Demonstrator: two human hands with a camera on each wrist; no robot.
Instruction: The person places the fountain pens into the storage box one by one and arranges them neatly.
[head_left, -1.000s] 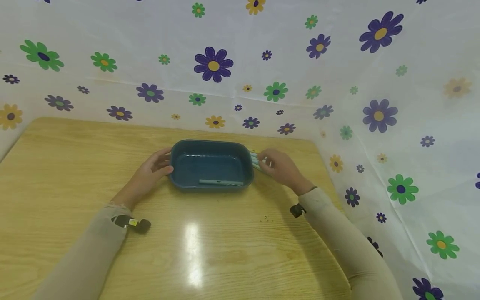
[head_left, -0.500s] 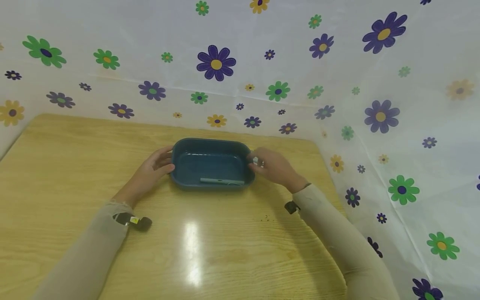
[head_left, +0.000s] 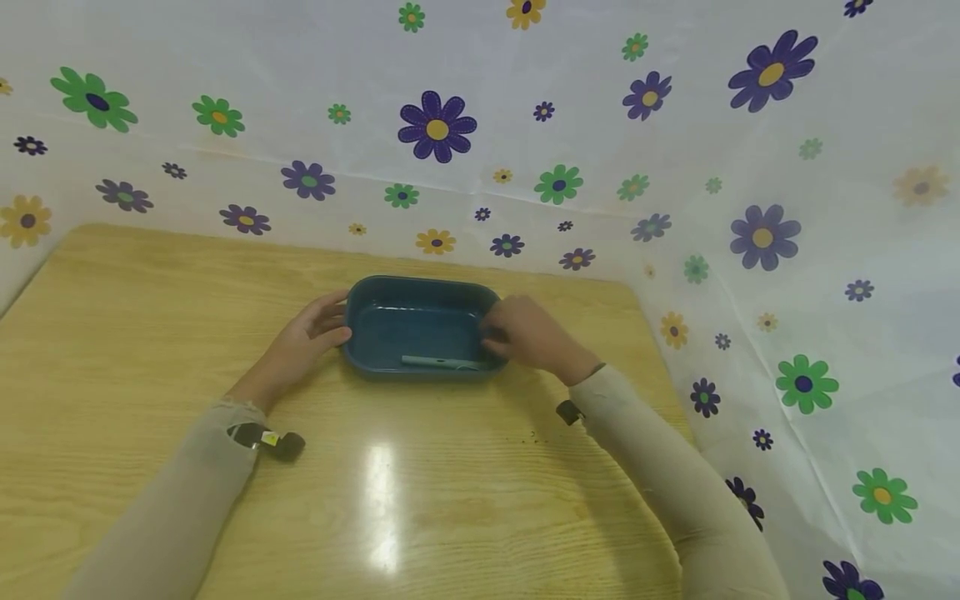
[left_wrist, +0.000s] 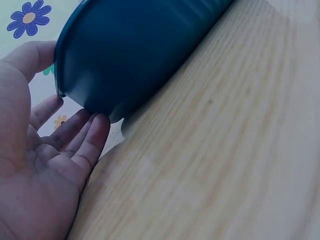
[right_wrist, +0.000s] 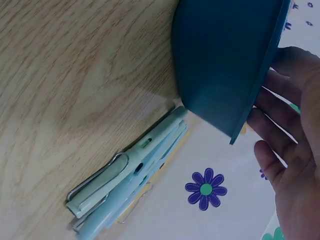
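Note:
A dark blue, rounded rectangular tub (head_left: 420, 375) stands on the wooden table, with one pale green pen (head_left: 435, 362) lying inside along its near wall. My left hand (head_left: 296, 342) rests against the tub's left end; the left wrist view shows the thumb at the rim and relaxed fingers touching the side. Over the right rim reaches my right hand (head_left: 532, 333), its fingertips inside the tub and blurred. Whether it holds anything is hidden by the tub wall. Outside that end lie a green pen (right_wrist: 131, 152), a light blue pen (right_wrist: 122, 190) and a yellow pen (right_wrist: 135, 202), side by side.
The wooden table (head_left: 300, 517) meets a flowered white sheet (head_left: 330, 75) at the back, and this sheet also hangs along the right side. Small dark specks (head_left: 533, 436) dot the tabletop right of the middle.
My right hand has moved left from the pens beside the tub to over its right rim, fingers now inside. The left hand keeps its place at the tub's left end.

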